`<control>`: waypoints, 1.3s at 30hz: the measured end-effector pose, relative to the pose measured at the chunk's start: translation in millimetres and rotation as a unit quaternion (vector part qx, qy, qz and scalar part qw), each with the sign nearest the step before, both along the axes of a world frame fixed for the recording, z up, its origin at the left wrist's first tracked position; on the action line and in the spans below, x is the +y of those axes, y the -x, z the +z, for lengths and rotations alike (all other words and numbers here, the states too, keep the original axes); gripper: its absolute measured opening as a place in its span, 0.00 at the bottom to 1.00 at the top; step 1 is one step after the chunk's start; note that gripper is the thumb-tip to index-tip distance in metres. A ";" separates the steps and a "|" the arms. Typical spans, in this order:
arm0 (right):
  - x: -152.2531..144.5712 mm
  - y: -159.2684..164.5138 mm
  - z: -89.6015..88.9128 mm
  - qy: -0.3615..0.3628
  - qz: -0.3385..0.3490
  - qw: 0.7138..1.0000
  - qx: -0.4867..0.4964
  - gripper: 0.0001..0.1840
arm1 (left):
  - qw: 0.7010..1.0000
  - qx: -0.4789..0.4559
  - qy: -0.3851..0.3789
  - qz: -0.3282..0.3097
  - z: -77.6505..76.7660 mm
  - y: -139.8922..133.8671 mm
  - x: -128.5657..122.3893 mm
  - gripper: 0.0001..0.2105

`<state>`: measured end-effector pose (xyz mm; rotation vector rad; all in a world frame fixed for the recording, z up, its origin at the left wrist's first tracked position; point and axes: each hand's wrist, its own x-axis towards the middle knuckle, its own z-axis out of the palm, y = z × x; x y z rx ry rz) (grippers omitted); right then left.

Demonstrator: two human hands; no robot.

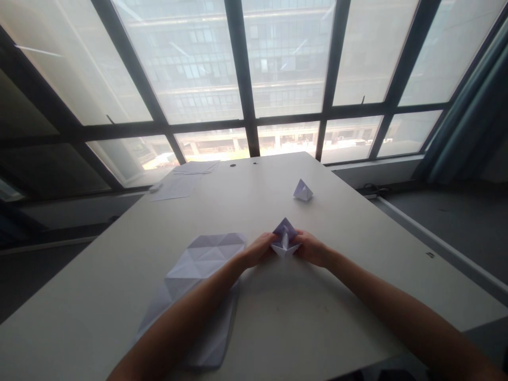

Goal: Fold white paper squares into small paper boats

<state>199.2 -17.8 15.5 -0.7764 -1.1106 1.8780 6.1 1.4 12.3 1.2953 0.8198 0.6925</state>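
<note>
A small folded paper shape (284, 246), white outside with a shaded pointed flap at the top, is held between my two hands over the middle of the table. My left hand (260, 251) grips its left side, fingers partly hidden behind the paper. On the opposite side, my right hand (312, 247) has its fingers closed on the right edge. Beyond them, a second folded paper piece (303, 191) of similar pointed form stands on the table. A large creased sheet of paper (202, 255) lies to the left, partly covered by my left forearm.
The white table (317, 301) reaches toward a wall of windows (286, 63). Several flat paper sheets (177, 186) lie at its far left. Small dark objects (233, 165) sit near the far edge. A blue curtain (468, 106) hangs on the right.
</note>
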 end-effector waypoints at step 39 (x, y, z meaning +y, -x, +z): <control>3.8 0.9 -14.1 -0.083 -0.153 0.969 -0.173 0.15 | 0.983 0.142 -0.106 0.055 -4.1 -4.7 3.4 0.15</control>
